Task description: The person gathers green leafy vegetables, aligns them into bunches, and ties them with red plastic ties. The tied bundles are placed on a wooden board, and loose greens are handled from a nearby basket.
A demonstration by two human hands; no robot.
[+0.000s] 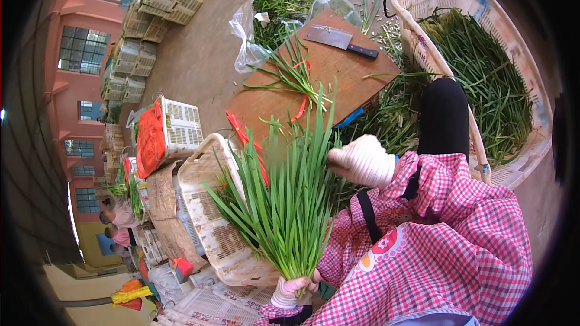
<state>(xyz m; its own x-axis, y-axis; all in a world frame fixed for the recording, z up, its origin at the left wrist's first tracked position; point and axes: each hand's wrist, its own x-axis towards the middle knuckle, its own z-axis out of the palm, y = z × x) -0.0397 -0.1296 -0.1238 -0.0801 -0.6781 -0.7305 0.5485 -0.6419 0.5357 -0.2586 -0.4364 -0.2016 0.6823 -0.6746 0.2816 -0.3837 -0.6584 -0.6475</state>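
Note:
My left hand (pixel 294 287), in a striped knit glove with bare fingertips, is closed around the pale stem ends of a bunch of long flat green leaves (pixel 290 199), apparently garlic chives. The leaves fan out towards the wooden board. Beside their right edge is my right hand (pixel 364 160), gloved alike, its fingers blurred and curled; whether it touches or holds a leaf is unclear. On the wooden board (pixel 272 104) lie a cleaver (pixel 335 38) with a black handle, a small loose bunch of greens (pixel 290 72) and a red strip (pixel 300 108).
A large crate (pixel 539 99) of leaves stands by my knee. Another plastic crate (pixel 213 235) is left of the bunch. An open clear bag (pixel 244 50) holds greens beyond the board. Loose leaves (pixel 389 117) lie between board and knee. Stacked crates and people are farther off.

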